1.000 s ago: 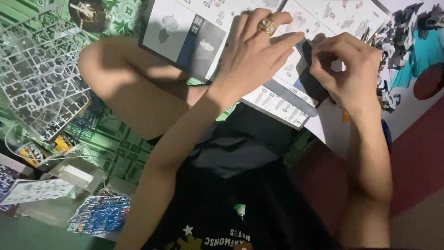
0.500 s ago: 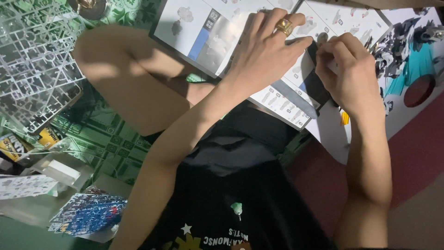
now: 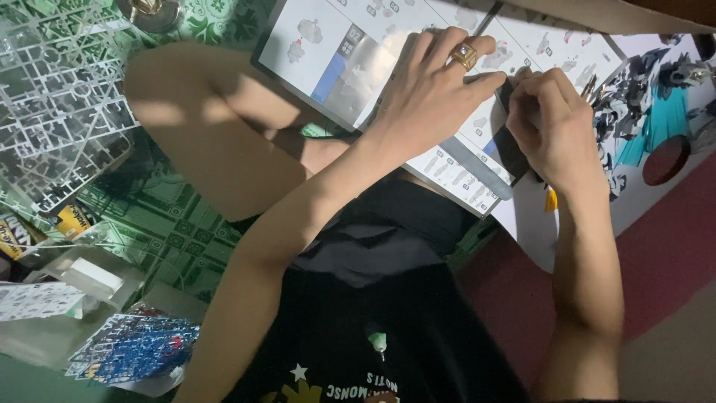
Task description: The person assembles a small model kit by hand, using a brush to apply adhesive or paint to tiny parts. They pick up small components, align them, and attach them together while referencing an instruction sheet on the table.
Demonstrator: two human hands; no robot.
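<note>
Hands meet over an instruction booklet [image 3: 358,67] lying across the person's lap. The left hand [image 3: 432,93], wearing a gold ring [image 3: 464,54], rests flat and open on the page, fingertips beside a small dark part [image 3: 509,93]. The right hand [image 3: 552,123] is curled tight, pinching that part. A clear plastic parts frame [image 3: 56,112] lies well apart on the green mat [image 3: 164,231].

Home floor, probably: green patterned mat [image 3: 160,224], clear model-kit part frames [image 3: 60,112], open instruction booklet [image 3: 335,60], red carpet [image 3: 664,246].
</note>
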